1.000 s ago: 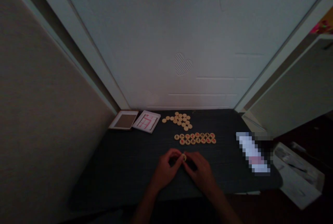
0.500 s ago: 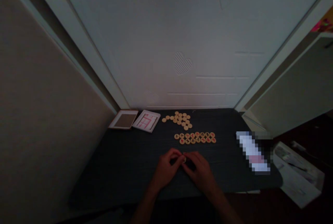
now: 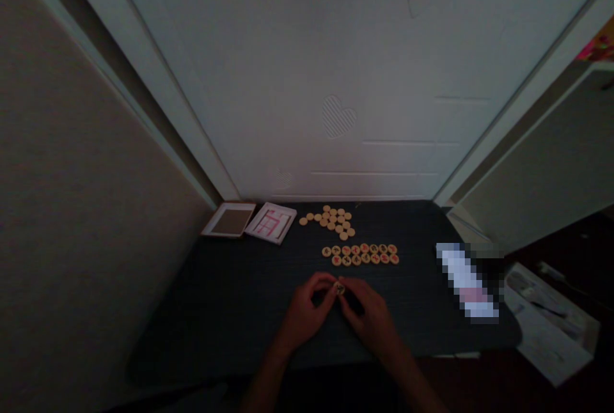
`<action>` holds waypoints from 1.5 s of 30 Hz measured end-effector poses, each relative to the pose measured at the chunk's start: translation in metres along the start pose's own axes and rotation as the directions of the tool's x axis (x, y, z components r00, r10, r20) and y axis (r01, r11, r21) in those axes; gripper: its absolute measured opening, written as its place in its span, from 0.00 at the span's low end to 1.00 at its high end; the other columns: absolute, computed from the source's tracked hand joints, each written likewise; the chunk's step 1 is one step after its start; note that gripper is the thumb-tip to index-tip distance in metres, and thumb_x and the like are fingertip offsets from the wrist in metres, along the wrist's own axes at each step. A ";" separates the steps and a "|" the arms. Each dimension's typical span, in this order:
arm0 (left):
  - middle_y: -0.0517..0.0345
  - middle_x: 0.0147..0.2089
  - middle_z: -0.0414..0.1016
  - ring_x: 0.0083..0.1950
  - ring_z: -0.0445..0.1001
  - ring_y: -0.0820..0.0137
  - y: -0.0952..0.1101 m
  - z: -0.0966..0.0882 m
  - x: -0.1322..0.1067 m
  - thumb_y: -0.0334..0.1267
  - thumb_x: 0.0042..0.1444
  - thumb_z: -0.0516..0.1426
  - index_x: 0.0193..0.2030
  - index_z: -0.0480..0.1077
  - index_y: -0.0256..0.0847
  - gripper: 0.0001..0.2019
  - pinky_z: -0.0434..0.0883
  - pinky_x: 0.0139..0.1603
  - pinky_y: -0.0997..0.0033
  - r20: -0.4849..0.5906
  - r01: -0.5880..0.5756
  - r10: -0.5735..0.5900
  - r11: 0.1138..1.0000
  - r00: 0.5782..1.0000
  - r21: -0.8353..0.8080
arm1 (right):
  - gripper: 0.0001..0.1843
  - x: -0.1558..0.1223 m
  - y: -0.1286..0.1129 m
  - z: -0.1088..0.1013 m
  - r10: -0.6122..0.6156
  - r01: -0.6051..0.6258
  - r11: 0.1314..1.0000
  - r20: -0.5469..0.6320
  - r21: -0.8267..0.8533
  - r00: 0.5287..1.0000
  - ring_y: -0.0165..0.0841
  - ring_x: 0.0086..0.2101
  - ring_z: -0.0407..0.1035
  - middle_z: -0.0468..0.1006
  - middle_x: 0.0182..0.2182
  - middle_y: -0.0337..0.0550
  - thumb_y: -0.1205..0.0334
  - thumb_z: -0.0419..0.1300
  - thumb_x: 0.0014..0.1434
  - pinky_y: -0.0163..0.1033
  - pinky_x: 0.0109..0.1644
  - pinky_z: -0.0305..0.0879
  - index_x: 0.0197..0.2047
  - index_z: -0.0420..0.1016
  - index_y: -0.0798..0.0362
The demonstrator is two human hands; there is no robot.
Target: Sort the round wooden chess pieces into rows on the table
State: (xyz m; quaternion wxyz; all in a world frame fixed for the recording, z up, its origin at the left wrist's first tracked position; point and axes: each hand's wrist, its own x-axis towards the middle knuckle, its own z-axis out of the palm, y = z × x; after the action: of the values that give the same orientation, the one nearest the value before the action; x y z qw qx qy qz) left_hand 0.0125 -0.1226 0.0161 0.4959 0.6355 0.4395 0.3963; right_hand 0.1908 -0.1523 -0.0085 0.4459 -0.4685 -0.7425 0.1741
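The left hand (image 3: 307, 307) and the right hand (image 3: 371, 314) together pinch one round xiangqi piece (image 3: 339, 288) between them; a light grip on its rim should leave the marked face readable and prevent slipping. Just beyond both hands lie two rows of flat, pale marked discs (image 3: 355, 260), farther off a plain-faced disc cluster (image 3: 333, 219), all on the dark tabletop (image 3: 230, 311).

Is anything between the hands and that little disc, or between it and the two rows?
Nothing visible: the left hand and right hand both touch the disc; past them, only dark tabletop lies before the rows.
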 end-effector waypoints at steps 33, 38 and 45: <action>0.56 0.46 0.83 0.47 0.81 0.64 0.008 0.000 0.000 0.43 0.62 0.60 0.47 0.75 0.45 0.09 0.76 0.52 0.65 0.067 0.033 -0.038 0.997 0.997 0.075 | 0.10 0.010 -0.002 -0.009 0.295 -0.293 0.926 0.028 0.238 0.955 0.35 0.35 0.77 0.83 0.35 0.42 0.54 0.63 0.64 0.38 0.41 0.74 0.44 0.80 0.49; 0.56 0.44 0.83 0.45 0.81 0.64 0.007 0.001 -0.001 0.43 0.60 0.61 0.48 0.76 0.46 0.11 0.76 0.48 0.66 0.058 0.023 -0.029 0.994 0.998 0.110 | 0.12 0.010 -0.001 -0.010 0.348 -0.346 0.897 0.042 0.274 0.936 0.37 0.35 0.79 0.84 0.35 0.43 0.51 0.64 0.63 0.38 0.40 0.75 0.43 0.81 0.49; 0.58 0.40 0.83 0.41 0.80 0.66 0.008 0.001 -0.001 0.45 0.58 0.63 0.48 0.77 0.46 0.12 0.75 0.45 0.68 0.054 0.026 -0.035 0.987 0.998 0.158 | 0.13 0.009 -0.001 -0.010 0.391 -0.388 0.874 0.051 0.292 0.919 0.38 0.35 0.81 0.85 0.34 0.43 0.50 0.64 0.63 0.39 0.41 0.77 0.41 0.81 0.49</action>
State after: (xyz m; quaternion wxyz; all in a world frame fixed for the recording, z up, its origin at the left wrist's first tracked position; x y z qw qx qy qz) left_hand 0.0148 -0.1252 0.0241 0.4623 0.6769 0.4648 0.3345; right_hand 0.1968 -0.1470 0.0018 0.4702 -0.5372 -0.5962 0.3672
